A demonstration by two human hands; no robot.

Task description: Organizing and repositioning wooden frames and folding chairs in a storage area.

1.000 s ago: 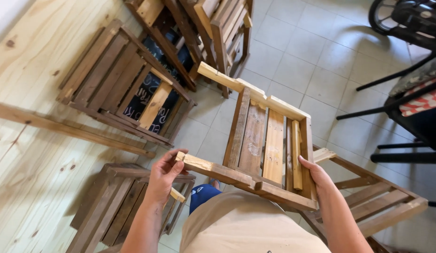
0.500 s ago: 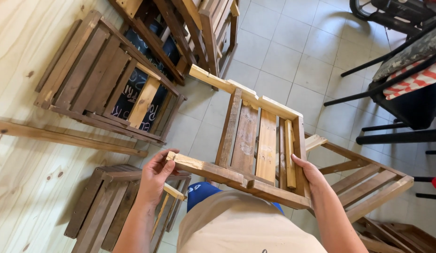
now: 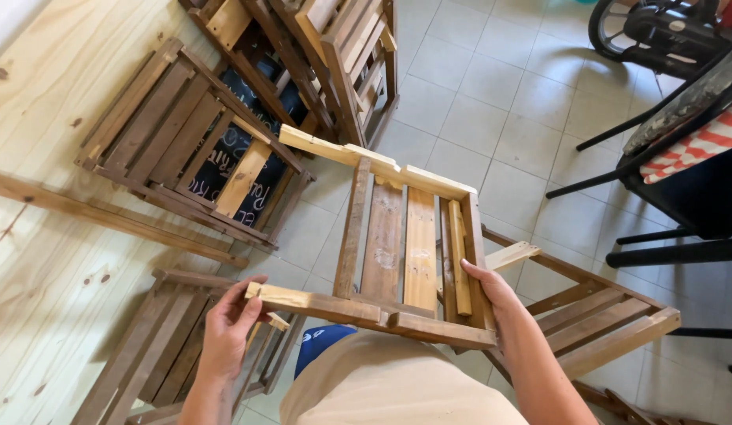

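Both hands are on the slatted wooden frame, which is held up in front of the body, over the tiled floor, its near rail close to the waist and its far rail pointing away. It looks rigid and rough-sawn, light enough to carry by two corners, I'd judge, though the far rail is cracked and stepped in the middle and one short loose-looking slat sits crooked at the right, so the joints may give if twisted. The sound places to hold seem to be the near corners, where rail meets side piece.

The left hand has its grip wrapped round the near-left end of the front rail, fingers over the top and curled in tight on the wood. The right hand clamps the right side rail near its near end, thumb on the inner face, fingers under and out of sight.

Around it: more dark slatted folding chairs lying stacked at the left against pale pine boards, another frame low at the right, and a black chair with a striped cushion at far right.
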